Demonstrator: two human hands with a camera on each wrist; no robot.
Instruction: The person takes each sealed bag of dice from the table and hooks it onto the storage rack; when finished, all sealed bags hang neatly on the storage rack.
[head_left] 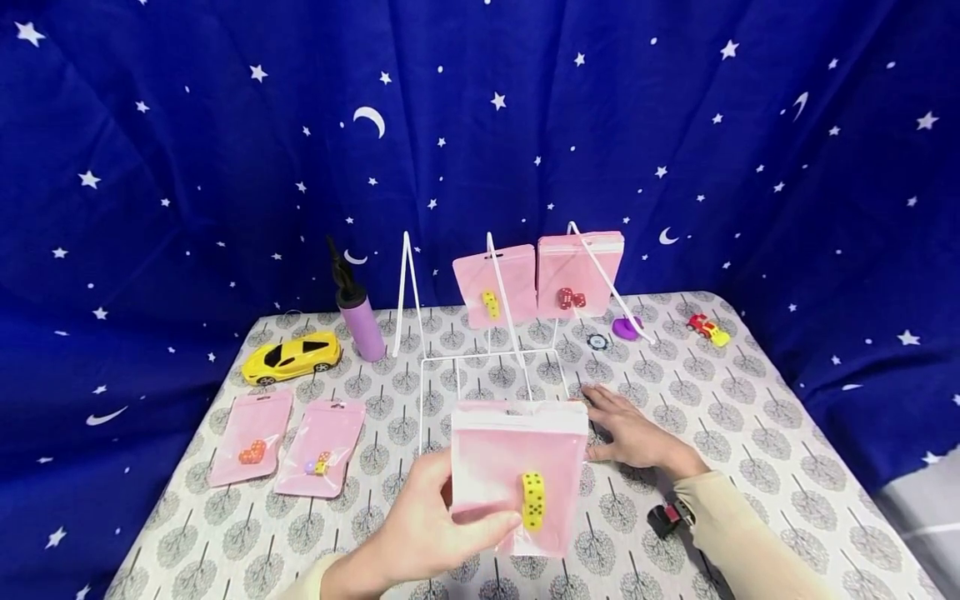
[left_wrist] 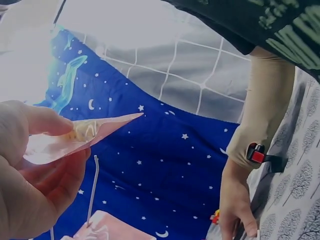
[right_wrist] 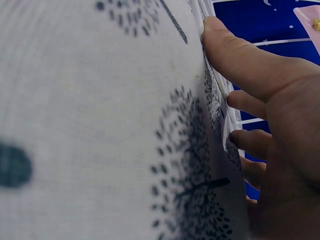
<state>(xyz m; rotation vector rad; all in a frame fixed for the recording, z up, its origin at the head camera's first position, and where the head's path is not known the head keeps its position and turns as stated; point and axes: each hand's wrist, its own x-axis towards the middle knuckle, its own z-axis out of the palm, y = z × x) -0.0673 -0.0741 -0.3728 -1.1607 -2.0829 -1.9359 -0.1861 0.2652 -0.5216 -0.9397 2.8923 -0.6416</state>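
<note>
Head view: gripping a pink bag (head_left: 483, 458) of yellow dice (head_left: 533, 500) between thumb and curled fingers of the left hand (head_left: 427, 529), near middle. Resting the right hand (head_left: 633, 433) on the tablecloth (head_left: 810, 500), fingers spread, apparently holding nothing, right of the white rack (head_left: 442, 358). Looks part-way through loading it. Done: far bags on the middle arm (head_left: 506, 300) and right arm (head_left: 607, 275). Remaining, probably: held bag, plus orange-dice bag (head_left: 251, 421) and mixed bag (head_left: 322, 425) lying flat at left. Count: three arms, two flat bags, two hanging groups (layered at right, cannot tell how many), two toy cars (head_left: 292, 358), one purple pump (head_left: 362, 325).

Left wrist view: showing held bag edge-on, pinched.

Right wrist view: showing thumb and fingertips at tablecloth, no grip visible.
</note>
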